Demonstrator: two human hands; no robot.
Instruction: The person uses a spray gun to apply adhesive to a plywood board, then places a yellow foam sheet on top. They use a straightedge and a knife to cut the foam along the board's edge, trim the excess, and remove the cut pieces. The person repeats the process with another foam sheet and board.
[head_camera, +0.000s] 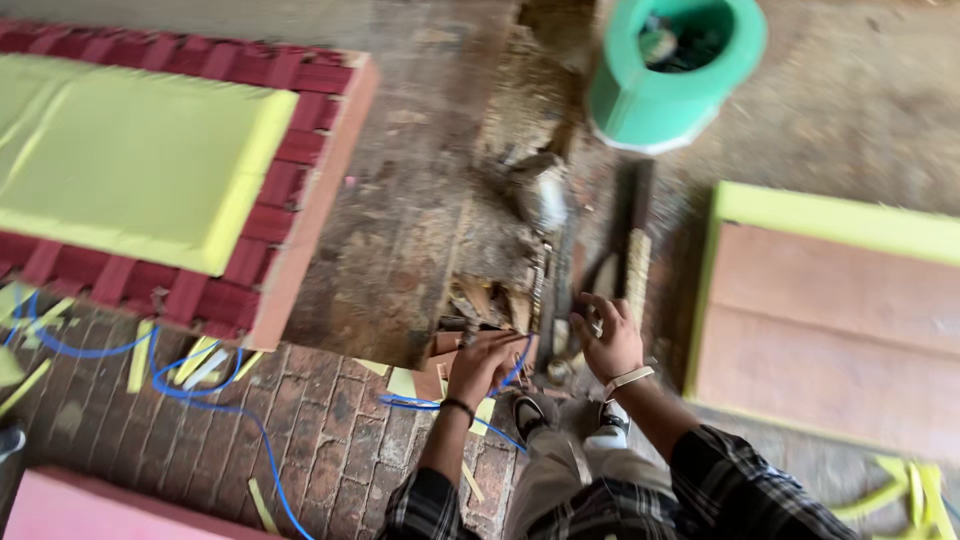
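My left hand (482, 364) reaches down to a heap of tools and wood scraps (490, 300) on the floor, its fingers curled over a reddish-brown block (443, 345). A blue hose (215, 400) runs in under that hand. The blur hides whether it grips anything. My right hand (606, 338) is just to the right, fingers curled around a small pale object (596, 323) beside a long dark tool (633, 225). My shoes (612, 420) and checked sleeves show below.
A green bucket (655, 100) stands at the top. At left a yellow foam cushion (130, 160) lies on a red webbed frame (300, 150). A brown panel with a yellow edge (830, 330) is at right, a pink board (90, 505) at bottom left. Yellow foam strips (905, 490) litter the brick floor.
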